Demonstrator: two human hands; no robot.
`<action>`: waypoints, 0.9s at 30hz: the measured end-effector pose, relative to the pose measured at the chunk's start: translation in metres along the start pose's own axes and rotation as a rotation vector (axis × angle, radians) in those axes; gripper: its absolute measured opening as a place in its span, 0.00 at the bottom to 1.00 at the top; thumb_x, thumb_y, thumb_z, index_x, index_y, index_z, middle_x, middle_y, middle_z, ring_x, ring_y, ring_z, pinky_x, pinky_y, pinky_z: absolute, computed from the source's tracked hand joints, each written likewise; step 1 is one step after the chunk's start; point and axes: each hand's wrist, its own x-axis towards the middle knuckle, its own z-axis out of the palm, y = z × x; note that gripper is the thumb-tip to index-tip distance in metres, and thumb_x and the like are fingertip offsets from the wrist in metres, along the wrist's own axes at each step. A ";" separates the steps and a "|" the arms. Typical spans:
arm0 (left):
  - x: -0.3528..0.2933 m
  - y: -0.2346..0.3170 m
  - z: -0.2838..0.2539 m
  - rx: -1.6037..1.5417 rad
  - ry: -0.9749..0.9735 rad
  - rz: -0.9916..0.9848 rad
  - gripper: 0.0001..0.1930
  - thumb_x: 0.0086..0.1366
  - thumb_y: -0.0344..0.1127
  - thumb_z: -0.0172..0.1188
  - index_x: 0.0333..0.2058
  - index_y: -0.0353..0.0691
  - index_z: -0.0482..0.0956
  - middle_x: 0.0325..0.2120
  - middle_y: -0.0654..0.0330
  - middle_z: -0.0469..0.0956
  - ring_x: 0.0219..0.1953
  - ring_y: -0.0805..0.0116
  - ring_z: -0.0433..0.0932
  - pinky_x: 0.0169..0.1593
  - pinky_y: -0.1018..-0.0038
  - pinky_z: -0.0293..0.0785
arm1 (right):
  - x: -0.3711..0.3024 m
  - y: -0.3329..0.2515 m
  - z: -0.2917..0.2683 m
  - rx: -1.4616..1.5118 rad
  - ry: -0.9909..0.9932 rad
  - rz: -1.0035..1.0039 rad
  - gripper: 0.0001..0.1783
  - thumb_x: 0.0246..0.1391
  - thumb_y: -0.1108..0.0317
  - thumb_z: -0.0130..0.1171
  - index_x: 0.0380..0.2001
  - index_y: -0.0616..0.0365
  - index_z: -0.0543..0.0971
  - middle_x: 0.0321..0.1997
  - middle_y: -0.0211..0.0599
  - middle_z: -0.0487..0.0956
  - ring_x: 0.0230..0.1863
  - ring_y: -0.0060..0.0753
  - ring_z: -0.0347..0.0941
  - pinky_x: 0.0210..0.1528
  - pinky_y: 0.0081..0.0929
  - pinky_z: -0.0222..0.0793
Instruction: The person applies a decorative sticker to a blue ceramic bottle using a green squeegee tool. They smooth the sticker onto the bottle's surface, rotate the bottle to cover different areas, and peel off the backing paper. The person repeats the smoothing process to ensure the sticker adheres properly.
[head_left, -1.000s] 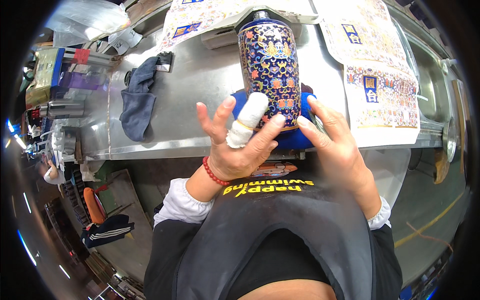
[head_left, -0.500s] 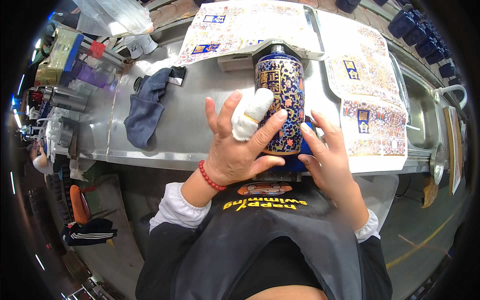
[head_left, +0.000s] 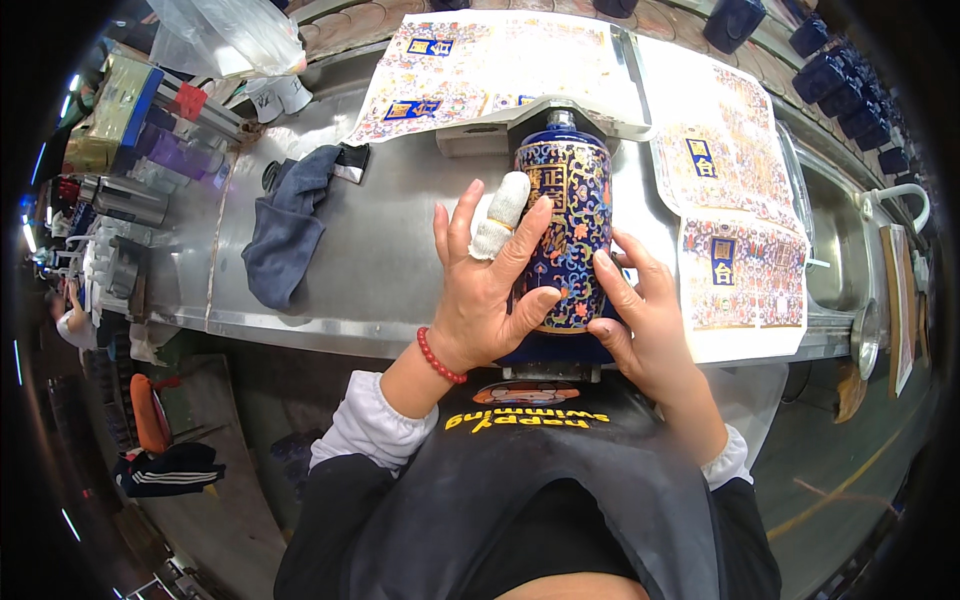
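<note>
A dark blue bottle [head_left: 578,235] covered in a colourful floral pattern lies tilted in a holder, its narrow neck pointing away from me. My left hand [head_left: 478,300] is at its left side, fingers spread, with the index finger and thumb resting on the patterned surface. A white cloth cover [head_left: 508,200] sheathes one of its fingers, and a red bead bracelet [head_left: 438,358] circles the wrist. From the right, my right hand [head_left: 650,315] lays outstretched fingertips and thumb along the bottle's lower right edge. Neither hand wraps round the bottle.
Printed floral sheets [head_left: 745,270] lie to the right, and more sheets [head_left: 470,70] spread behind the bottle. On the metal table [head_left: 380,240] at left rests a grey-blue cloth [head_left: 285,230]. A sink [head_left: 835,230] stands at far right; several dark blue vessels [head_left: 845,95] line the back right.
My left index finger has moved onto the bottle's upper left side, and its thumb touches lower down. My right fingers have drawn nearer the bottle's edge. The view has shifted slightly.
</note>
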 end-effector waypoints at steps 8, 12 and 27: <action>-0.003 -0.003 0.003 -0.006 0.010 0.003 0.39 0.70 0.66 0.50 0.70 0.45 0.67 0.69 0.52 0.65 0.72 0.41 0.50 0.71 0.40 0.28 | 0.008 -0.002 -0.011 0.084 0.192 0.047 0.34 0.51 0.76 0.69 0.63 0.65 0.72 0.57 0.58 0.77 0.55 0.56 0.77 0.57 0.41 0.73; -0.004 -0.009 0.007 -0.081 0.032 0.017 0.43 0.70 0.69 0.46 0.72 0.43 0.62 0.69 0.53 0.65 0.74 0.43 0.48 0.72 0.42 0.27 | 0.029 -0.010 -0.026 0.034 0.186 -0.190 0.21 0.47 0.81 0.67 0.48 0.64 0.78 0.41 0.43 0.81 0.38 0.42 0.78 0.37 0.34 0.74; -0.016 0.000 -0.010 0.224 0.101 0.144 0.51 0.50 0.66 0.71 0.67 0.40 0.68 0.65 0.44 0.60 0.70 0.38 0.52 0.71 0.34 0.31 | 0.073 -0.023 -0.053 0.238 -0.179 -0.265 0.21 0.39 0.74 0.75 0.41 0.55 0.84 0.31 0.32 0.79 0.29 0.34 0.75 0.31 0.29 0.67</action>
